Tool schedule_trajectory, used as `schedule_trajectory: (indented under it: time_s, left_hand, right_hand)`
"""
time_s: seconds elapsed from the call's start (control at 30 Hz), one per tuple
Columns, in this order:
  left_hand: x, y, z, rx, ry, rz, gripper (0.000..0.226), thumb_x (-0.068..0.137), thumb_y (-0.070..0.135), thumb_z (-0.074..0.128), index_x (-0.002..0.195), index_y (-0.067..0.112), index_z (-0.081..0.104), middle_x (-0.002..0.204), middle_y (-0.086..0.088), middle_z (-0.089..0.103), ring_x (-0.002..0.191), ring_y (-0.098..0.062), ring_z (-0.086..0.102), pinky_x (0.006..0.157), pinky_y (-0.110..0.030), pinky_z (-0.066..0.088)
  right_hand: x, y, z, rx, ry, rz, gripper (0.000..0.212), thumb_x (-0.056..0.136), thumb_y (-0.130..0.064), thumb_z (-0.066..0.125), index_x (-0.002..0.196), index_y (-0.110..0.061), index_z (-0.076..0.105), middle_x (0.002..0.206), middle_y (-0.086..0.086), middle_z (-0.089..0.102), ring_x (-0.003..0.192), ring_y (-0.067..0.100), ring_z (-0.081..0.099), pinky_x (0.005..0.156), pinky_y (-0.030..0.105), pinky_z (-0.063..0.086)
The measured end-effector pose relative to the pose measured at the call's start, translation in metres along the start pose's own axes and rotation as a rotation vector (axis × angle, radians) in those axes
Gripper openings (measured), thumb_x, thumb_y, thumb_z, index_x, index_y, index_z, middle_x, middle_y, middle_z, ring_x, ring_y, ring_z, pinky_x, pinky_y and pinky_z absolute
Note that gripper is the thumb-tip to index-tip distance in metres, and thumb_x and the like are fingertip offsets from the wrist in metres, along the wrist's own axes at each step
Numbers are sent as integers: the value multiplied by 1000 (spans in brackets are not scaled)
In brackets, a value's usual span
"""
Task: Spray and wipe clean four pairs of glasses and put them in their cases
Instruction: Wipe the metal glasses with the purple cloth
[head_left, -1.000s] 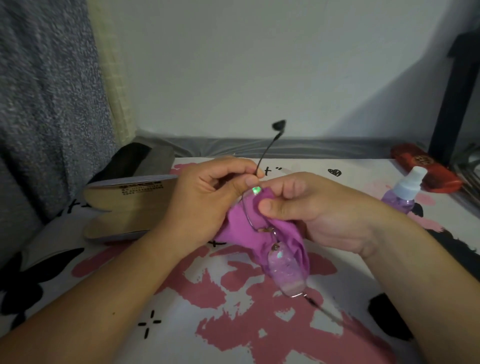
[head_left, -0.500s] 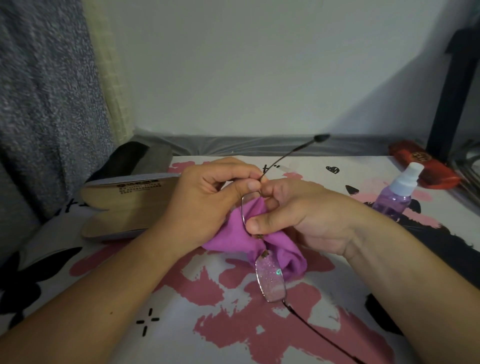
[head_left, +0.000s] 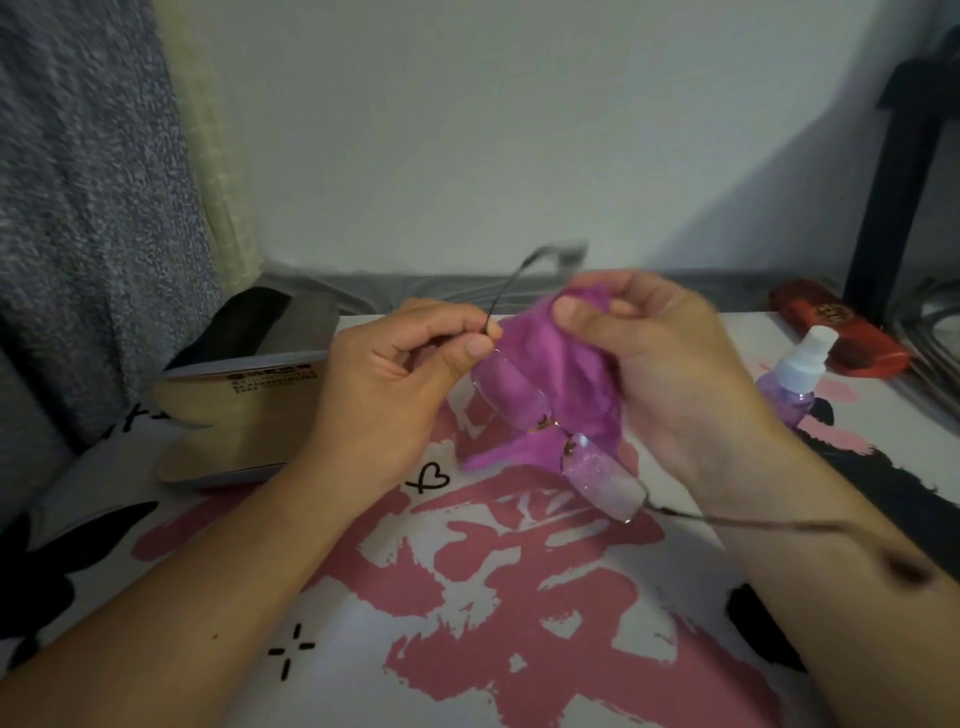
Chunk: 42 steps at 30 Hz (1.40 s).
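Observation:
My left hand (head_left: 395, 379) pinches a pair of thin rimless glasses (head_left: 602, 480) at the hinge of the upper lens, above the patterned surface. One temple curves up behind the hand; the other runs right across my right forearm. My right hand (head_left: 665, 374) grips the top of a purple cloth (head_left: 566, 384), which hangs behind the upper lens. The lower lens shows specks or droplets. A purple spray bottle (head_left: 795, 379) with a white top stands to the right, partly behind my right wrist.
An open beige glasses case (head_left: 234, 415) with a dark lid lies at the left. A red case (head_left: 841, 327) lies at the far right by a black post (head_left: 898, 171). A grey curtain (head_left: 78, 208) hangs on the left, a wall behind.
My right hand has lifted up and to the right with the cloth, uncovering the upper lens. The glasses have swung so the frame slants down to the right.

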<state>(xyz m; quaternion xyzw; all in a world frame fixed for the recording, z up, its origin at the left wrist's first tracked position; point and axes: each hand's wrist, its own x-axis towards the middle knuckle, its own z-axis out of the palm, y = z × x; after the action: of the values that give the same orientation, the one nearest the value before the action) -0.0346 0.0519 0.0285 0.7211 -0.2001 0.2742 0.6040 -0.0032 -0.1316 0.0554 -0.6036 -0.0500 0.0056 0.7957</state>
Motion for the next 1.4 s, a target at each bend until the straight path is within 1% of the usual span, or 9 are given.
schedule_trajectory:
  time_s: [0.23, 0.4, 0.47, 0.67, 0.83, 0.93, 1.1, 1.2, 1.4]
  left_hand:
    - [0, -5, -2, 1, -41, -4, 16, 86, 23, 68, 96, 33, 77, 92, 12, 74, 92, -16, 68, 88, -27, 54]
    - [0, -2, -1, 41, -50, 35, 17, 85, 16, 69, 88, 30, 78, 88, 14, 75, 89, -17, 70, 87, -27, 55]
    - [-1, 0, 1, 34, -48, 25, 13, 84, 18, 68, 88, 27, 75, 89, 10, 75, 88, -14, 70, 85, -22, 55]
    - [-2, -8, 2, 43, -36, -17, 23, 89, 0, 67, 100, 18, 76, 94, 9, 76, 88, -10, 70, 80, -21, 53]
    - [-1, -16, 0, 62, -9, -3, 21, 89, -3, 67, 102, 10, 76, 96, -2, 75, 90, -14, 71, 83, -25, 53]
    - [0, -11, -1, 55, -9, 24, 20, 89, 2, 69, 95, 20, 76, 92, 7, 75, 89, -10, 70, 83, -23, 53]
    - [5, -7, -3, -12, 26, 41, 35, 81, 8, 75, 85, 42, 78, 87, 17, 75, 85, 0, 68, 80, -16, 51]
    - [2, -10, -2, 71, -10, 69, 27, 87, 2, 70, 92, 28, 75, 89, 11, 74, 88, -9, 68, 82, -22, 51]
    - [-2, -13, 0, 125, -133, 96, 14, 88, 8, 69, 95, 18, 76, 89, 10, 71, 87, -14, 65, 81, -25, 47]
  right_hand:
    - [2, -24, -18, -511, 290, -453, 5, 101, -28, 58, 99, -27, 62, 85, -15, 62, 75, -2, 59, 68, 18, 49]
    - [-10, -28, -6, 394, -52, -158, 17, 103, -25, 52, 110, -11, 59, 98, 3, 66, 93, 20, 65, 87, 38, 57]
    - [-10, -23, -3, 502, -104, 6, 33, 101, -31, 53, 123, -7, 58, 112, 11, 69, 101, 25, 68, 92, 41, 57]
    - [-5, 16, 17, -462, 129, -18, 16, 99, -30, 61, 107, -17, 56, 105, 0, 65, 95, 21, 65, 85, 37, 52]
    - [-8, 22, 16, -788, 100, -205, 16, 97, -26, 62, 108, -26, 50, 101, -5, 54, 79, 8, 55, 70, 27, 45]
    - [-10, 11, 11, -335, -132, 135, 29, 103, -36, 53, 98, -9, 62, 84, 12, 59, 69, 22, 52, 56, 30, 39]
    - [-4, 2, -8, -139, -615, 342, 48, 86, -19, 71, 121, 12, 58, 107, 21, 58, 96, 32, 53, 88, 44, 42]
    - [-4, 11, -8, -170, -665, 359, 45, 76, 2, 68, 119, 11, 58, 105, 21, 59, 98, 34, 54, 94, 47, 41]
    - [-4, 14, -6, -213, -618, 273, 25, 79, -11, 64, 100, 0, 73, 98, 22, 63, 92, 31, 54, 79, 36, 45]
